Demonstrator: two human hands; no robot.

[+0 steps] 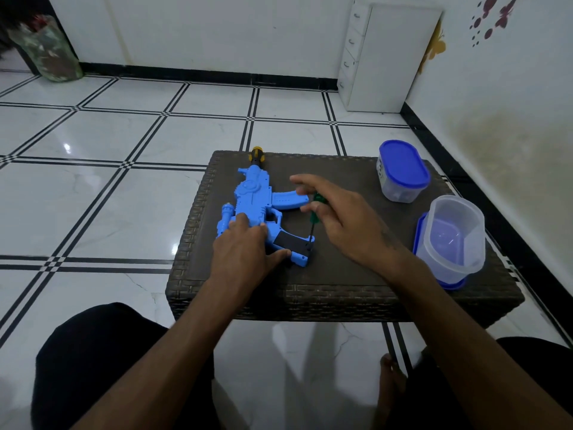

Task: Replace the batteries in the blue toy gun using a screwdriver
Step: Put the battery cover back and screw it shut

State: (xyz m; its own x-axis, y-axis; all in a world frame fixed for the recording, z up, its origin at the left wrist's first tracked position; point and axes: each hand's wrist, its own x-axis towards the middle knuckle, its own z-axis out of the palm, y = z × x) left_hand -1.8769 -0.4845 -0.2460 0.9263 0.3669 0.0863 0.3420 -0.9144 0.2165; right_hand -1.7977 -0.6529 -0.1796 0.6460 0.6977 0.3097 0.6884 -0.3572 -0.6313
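Nearest the camera, two dark-clad knees (93, 361) framed the bottom edge, and part of one bare foot (391, 372) showed between them, its toes mostly hidden. Two forearms reached up to one low dark woven table (341, 293).

The left hand (245, 252) lay flat on the one blue toy gun (254, 206), fingers straight and pressing down on its body near the trigger, thumb beside the grip. The gun lay on its side on the left half of the table, barrel pointing away; the hand covered its middle. A black panel (293, 243) sat on the grip.

The right hand (338, 218) pinched the green handle of one small screwdriver (313, 218) between thumb and fingers, index finger stretched out. The shaft stood nearly upright with its tip on the far end of the black panel; what it touched there was too small to make out.

At the right edge sat two plastic containers: an open clear tub (452, 237) resting on its blue lid, and farther back a closed tub (401, 172), contents unclear.

Beyond the muzzle a second, yellow-and-black handle (257, 155) peeked out, its shaft hidden. Farther off stood one white drawer unit (387, 54).
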